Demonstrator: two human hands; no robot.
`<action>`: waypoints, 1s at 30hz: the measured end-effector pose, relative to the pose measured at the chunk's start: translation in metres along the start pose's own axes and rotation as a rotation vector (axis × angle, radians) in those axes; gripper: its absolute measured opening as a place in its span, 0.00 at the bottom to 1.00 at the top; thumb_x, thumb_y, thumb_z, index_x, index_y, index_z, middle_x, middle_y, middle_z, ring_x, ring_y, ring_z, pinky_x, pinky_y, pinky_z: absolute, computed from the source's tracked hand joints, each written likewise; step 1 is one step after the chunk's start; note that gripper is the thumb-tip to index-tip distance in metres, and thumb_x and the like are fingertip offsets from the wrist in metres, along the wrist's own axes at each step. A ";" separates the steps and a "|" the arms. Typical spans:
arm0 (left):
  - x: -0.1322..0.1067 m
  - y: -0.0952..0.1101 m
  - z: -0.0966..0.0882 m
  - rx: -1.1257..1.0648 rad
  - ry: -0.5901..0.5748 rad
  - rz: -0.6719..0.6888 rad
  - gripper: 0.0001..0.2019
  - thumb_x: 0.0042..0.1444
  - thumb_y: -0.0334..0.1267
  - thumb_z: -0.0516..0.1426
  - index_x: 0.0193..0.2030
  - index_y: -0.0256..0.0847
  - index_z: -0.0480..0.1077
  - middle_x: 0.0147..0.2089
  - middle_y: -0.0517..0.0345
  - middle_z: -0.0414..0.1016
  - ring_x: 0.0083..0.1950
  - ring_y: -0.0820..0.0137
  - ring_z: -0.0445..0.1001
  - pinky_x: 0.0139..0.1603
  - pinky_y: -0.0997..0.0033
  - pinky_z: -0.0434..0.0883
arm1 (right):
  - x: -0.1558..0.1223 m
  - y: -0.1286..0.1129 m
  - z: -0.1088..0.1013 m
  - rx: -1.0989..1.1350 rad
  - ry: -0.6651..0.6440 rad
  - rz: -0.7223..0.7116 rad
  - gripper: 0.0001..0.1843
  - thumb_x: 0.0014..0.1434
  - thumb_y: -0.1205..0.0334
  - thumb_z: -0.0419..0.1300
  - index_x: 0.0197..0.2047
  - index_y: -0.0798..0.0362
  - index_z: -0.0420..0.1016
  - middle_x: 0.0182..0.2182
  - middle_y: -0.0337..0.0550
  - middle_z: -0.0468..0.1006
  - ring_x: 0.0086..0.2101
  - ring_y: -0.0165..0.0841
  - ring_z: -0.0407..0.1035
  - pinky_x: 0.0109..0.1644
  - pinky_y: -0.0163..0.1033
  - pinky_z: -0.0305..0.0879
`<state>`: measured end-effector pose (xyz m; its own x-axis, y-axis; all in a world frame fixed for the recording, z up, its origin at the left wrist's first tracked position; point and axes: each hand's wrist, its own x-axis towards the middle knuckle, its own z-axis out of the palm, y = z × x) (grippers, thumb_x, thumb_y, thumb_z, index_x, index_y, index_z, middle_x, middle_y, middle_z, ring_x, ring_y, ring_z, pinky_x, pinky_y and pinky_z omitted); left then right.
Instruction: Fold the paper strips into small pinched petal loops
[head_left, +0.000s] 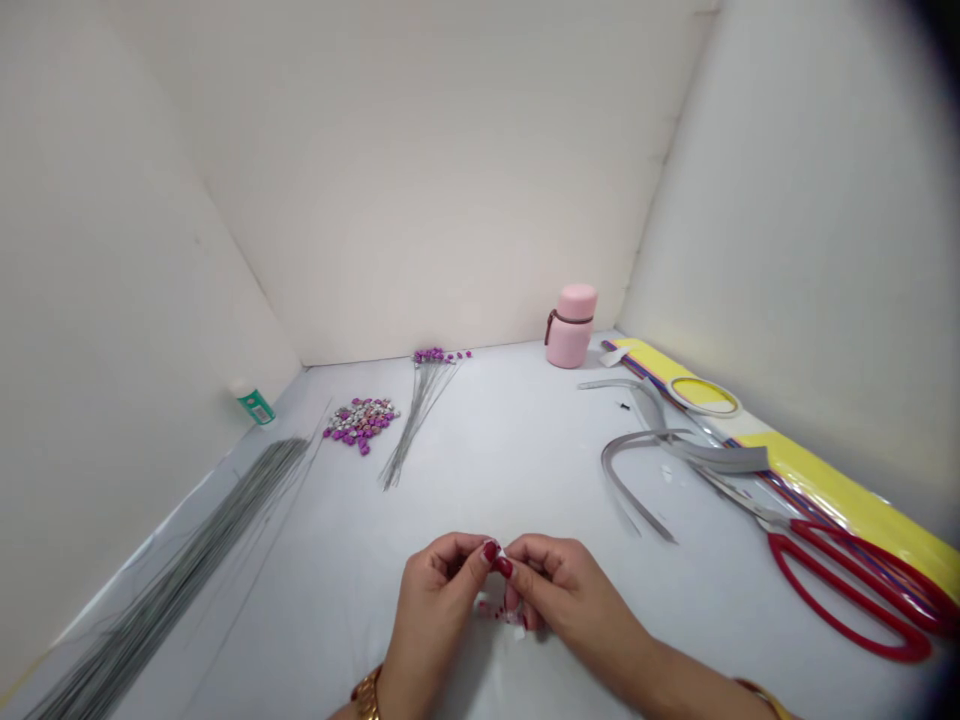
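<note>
**Two-handed fingertip pinch at a white bench (pixel 525 440)**

The curled left hand (pixel 439 600) and the curled right hand (pixel 574 600) met at the fingertips, both pinching a tiny white piece (pixel 500 552), the exact form of which was too small to tell. Small pink and white specks (pixel 501 612) showed just below the fingers; whether they were held or lay on the bench could not be told. A gold-coloured metal bracelet (pixel 367 697) circled the left wrist. To the right lay curved grey paper strips (pixel 637 470), and long red-handled steel scissors (pixel 847 590) rested partly across a flat yellow sheet (pixel 840 490). Farther off stood a pink cylindrical plastic jar (pixel 571 325), with a loose heap of purple and silver beads (pixel 361 423) and a thin bunch of grey wires tipped with purple beads (pixel 424 420) toward the middle. A long sheaf of fine grey wires (pixel 172 570) lay along the left side. A pinch on so small a piece was judged steadiest when kept at the very fingertips, with both hands braced against each other.
</note>
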<state>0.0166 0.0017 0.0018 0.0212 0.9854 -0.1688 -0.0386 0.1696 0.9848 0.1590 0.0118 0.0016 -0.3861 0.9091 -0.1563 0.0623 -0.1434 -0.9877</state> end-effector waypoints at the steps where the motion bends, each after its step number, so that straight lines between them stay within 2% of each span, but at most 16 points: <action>1: 0.000 0.000 0.001 0.019 0.003 0.019 0.09 0.51 0.39 0.57 0.28 0.33 0.72 0.22 0.56 0.73 0.24 0.72 0.69 0.28 0.73 0.66 | 0.000 0.000 0.000 0.014 -0.004 0.005 0.16 0.54 0.53 0.56 0.25 0.58 0.69 0.16 0.36 0.69 0.16 0.23 0.59 0.20 0.29 0.54; 5: -0.002 -0.001 0.000 0.153 0.039 0.129 0.09 0.52 0.38 0.55 0.29 0.34 0.72 0.22 0.56 0.73 0.24 0.71 0.70 0.27 0.73 0.68 | 0.001 -0.003 0.001 0.086 -0.043 0.024 0.17 0.54 0.52 0.55 0.25 0.58 0.70 0.18 0.37 0.70 0.17 0.24 0.60 0.20 0.29 0.53; 8: -0.004 0.001 -0.003 0.385 0.059 0.331 0.08 0.54 0.35 0.54 0.30 0.37 0.73 0.26 0.55 0.75 0.29 0.69 0.73 0.32 0.71 0.69 | 0.000 -0.005 0.002 0.125 -0.063 0.023 0.19 0.55 0.50 0.54 0.24 0.58 0.70 0.17 0.37 0.68 0.17 0.23 0.58 0.21 0.30 0.53; 11: -0.005 0.002 -0.007 0.597 -0.003 0.544 0.08 0.54 0.31 0.53 0.34 0.39 0.74 0.31 0.54 0.77 0.35 0.68 0.74 0.38 0.70 0.69 | -0.001 -0.005 0.002 0.143 -0.045 0.038 0.21 0.55 0.48 0.54 0.24 0.58 0.70 0.15 0.35 0.66 0.17 0.23 0.56 0.22 0.30 0.50; 13: -0.005 0.002 -0.008 0.636 -0.056 0.609 0.09 0.54 0.30 0.52 0.38 0.40 0.73 0.37 0.52 0.77 0.39 0.67 0.73 0.43 0.70 0.68 | -0.001 -0.005 0.001 0.175 -0.034 0.059 0.21 0.55 0.47 0.54 0.24 0.58 0.70 0.15 0.35 0.66 0.17 0.23 0.56 0.22 0.30 0.50; 15: -0.004 0.001 -0.009 0.587 -0.077 0.566 0.10 0.55 0.30 0.52 0.40 0.40 0.73 0.41 0.51 0.76 0.43 0.67 0.73 0.45 0.69 0.68 | 0.000 -0.006 0.001 0.198 -0.030 0.067 0.21 0.55 0.47 0.53 0.25 0.58 0.70 0.16 0.36 0.67 0.18 0.24 0.57 0.22 0.30 0.51; 19: 0.000 0.002 -0.008 0.349 -0.070 0.324 0.09 0.55 0.35 0.53 0.40 0.39 0.72 0.38 0.52 0.77 0.39 0.67 0.74 0.40 0.70 0.71 | 0.001 -0.005 0.000 0.200 -0.056 0.073 0.19 0.56 0.49 0.54 0.29 0.59 0.71 0.20 0.39 0.71 0.19 0.23 0.58 0.24 0.30 0.52; 22: 0.002 0.004 -0.008 0.289 -0.097 0.301 0.07 0.53 0.36 0.55 0.36 0.39 0.74 0.35 0.52 0.75 0.37 0.67 0.74 0.38 0.71 0.70 | 0.001 -0.003 0.000 0.184 -0.068 0.078 0.19 0.55 0.50 0.55 0.29 0.59 0.71 0.21 0.39 0.72 0.18 0.23 0.58 0.24 0.30 0.52; 25: 0.002 0.005 -0.008 0.262 -0.066 0.298 0.06 0.52 0.35 0.56 0.30 0.39 0.74 0.31 0.54 0.73 0.33 0.68 0.73 0.35 0.72 0.69 | 0.000 -0.002 -0.001 0.217 -0.068 0.103 0.20 0.54 0.48 0.55 0.27 0.59 0.71 0.20 0.39 0.71 0.18 0.23 0.59 0.23 0.30 0.52; 30: 0.000 0.005 -0.003 0.079 -0.018 0.106 0.08 0.51 0.38 0.56 0.31 0.36 0.73 0.22 0.58 0.73 0.24 0.70 0.72 0.29 0.72 0.69 | 0.000 -0.002 0.000 0.230 -0.082 0.103 0.18 0.52 0.49 0.58 0.28 0.59 0.70 0.21 0.39 0.72 0.19 0.25 0.61 0.24 0.31 0.54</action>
<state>0.0137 0.0023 0.0065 0.0388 0.9972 -0.0639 0.0376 0.0624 0.9973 0.1587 0.0121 0.0033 -0.4628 0.8515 -0.2465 -0.1019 -0.3273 -0.9394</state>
